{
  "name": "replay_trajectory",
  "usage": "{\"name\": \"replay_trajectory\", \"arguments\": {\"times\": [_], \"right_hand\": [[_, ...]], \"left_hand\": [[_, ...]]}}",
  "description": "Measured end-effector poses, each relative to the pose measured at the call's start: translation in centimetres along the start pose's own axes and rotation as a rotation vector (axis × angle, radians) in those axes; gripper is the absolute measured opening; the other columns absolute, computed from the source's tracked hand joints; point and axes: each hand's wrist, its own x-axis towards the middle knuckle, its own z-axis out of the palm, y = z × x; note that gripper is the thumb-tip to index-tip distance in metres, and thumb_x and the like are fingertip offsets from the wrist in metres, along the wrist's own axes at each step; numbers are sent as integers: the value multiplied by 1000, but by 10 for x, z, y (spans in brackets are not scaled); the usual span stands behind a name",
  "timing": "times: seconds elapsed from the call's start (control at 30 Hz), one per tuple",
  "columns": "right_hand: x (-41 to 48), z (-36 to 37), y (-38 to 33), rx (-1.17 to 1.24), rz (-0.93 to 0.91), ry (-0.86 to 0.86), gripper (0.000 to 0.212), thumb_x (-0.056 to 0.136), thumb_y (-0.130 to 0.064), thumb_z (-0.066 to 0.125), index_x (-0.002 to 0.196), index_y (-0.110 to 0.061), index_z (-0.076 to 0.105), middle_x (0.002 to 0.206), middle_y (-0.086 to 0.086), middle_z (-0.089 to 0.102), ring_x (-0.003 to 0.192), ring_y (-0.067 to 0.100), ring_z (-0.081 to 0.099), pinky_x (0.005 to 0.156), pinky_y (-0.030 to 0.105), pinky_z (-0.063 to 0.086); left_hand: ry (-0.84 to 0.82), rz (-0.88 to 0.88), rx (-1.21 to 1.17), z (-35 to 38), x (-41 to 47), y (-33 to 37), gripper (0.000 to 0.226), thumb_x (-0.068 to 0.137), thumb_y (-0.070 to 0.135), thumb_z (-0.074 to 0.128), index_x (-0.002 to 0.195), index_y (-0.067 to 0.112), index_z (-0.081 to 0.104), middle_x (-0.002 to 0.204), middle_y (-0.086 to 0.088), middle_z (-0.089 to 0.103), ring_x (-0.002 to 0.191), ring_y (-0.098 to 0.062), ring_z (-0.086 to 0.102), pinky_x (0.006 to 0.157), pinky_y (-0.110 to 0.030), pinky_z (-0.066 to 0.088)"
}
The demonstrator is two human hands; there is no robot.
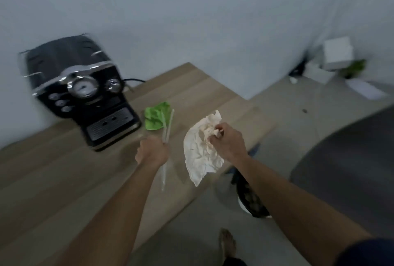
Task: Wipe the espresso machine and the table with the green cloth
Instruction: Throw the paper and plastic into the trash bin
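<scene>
left hand, right hand: bare, forearms uncovered | sleeve: dark navy, short, covers right upper arm at near right corner | foot: bare, near centre | dark fabric: leg garment edge, nearest edge, just beside foot

Single view: head cam, wide-angle, edges bent. Sits above the near edge of the table, faces forward and down, rolled so the table runs diagonally. Machine at 10 o'clock, mid range. Wall at 12, floor from 3 to 6. Left hand and right hand close, mid-frame.
</scene>
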Motion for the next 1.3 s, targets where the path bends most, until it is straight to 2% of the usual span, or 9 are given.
{"name": "replay_trajectory", "arguments": {"times": [0.23, 0.43, 0.53, 0.63, 0.73, 0.93, 1.13, 1.2, 1.3], "right_hand": [[-26, -105, 95, 13, 224, 264, 32, 86, -29, 62, 115, -17, 59, 107, 6, 68, 104, 26, 60, 78, 25, 39], [-31, -164, 176, 8, 355, 360, 27, 86, -33, 61, 109, -20, 59, 104, 3, 67, 99, 25, 61, 80, 31, 46], [-19, -180, 222, 5, 405, 346, 27, 87, -31, 60, 111, -18, 59, 107, 2, 65, 100, 24, 60, 78, 28, 43], [2, -183, 267, 8, 452, 308, 29, 87, -31, 57, 113, -18, 58, 111, 4, 63, 102, 24, 59, 85, 35, 47], [23, -167, 308, 33, 507, 279, 30, 87, -28, 56, 115, -18, 56, 115, 4, 61, 104, 24, 58, 90, 37, 47], [50, -81, 378, 138, 600, 185, 32, 89, -21, 54, 121, -17, 54, 124, 4, 57, 112, 23, 54, 92, 29, 39], [62, 21, 453, 121, 682, 118, 33, 92, -24, 49, 125, -19, 49, 125, 5, 54, 110, 24, 55, 96, 41, 46], [70, 51, 482, 118, 690, 118, 34, 94, -23, 45, 128, -19, 47, 124, 6, 52, 110, 25, 55, 96, 43, 46], [82, 91, 525, 49, 655, 118, 42, 98, -24, 39, 140, -18, 36, 128, 10, 47, 111, 27, 54, 92, 37, 43]], "left_hand": [[-175, 327, -5, 66, -45, 111, 23, 82, 28, 55, 86, 10, 69, 96, -15, 69, 92, -35, 63, 75, -35, 50], [-274, 392, -16, 137, -82, 195, 22, 82, 20, 57, 93, 7, 70, 100, -17, 68, 96, -36, 62, 79, -35, 49], [-319, 391, 8, 182, -94, 222, 25, 85, 22, 55, 96, 5, 69, 101, -20, 67, 96, -39, 61, 76, -35, 48], [-318, 381, 73, 224, -100, 239, 25, 86, 25, 53, 97, 10, 70, 101, -16, 68, 92, -37, 62, 70, -35, 47], [-320, 355, 125, 263, -95, 246, 24, 89, 25, 51, 96, 11, 69, 95, -11, 65, 80, -29, 57, 64, -32, 41], [-364, 360, 169, 352, -63, 226, 18, 88, 24, 52, 78, 14, 62, 84, -6, 65, 82, -29, 60, 68, -32, 47], [-392, 347, 206, 452, -19, 179, 19, 87, 29, 51, 91, 21, 69, 92, -6, 67, 85, -29, 60, 74, -38, 50], [-409, 347, 208, 484, -2, 158, 18, 85, 30, 52, 86, 24, 69, 91, -7, 68, 86, -31, 60, 75, -38, 51], [-445, 350, 216, 527, 19, 128, 16, 83, 30, 52, 71, 24, 62, 83, -7, 68, 81, -31, 60, 74, -38, 51]]}}
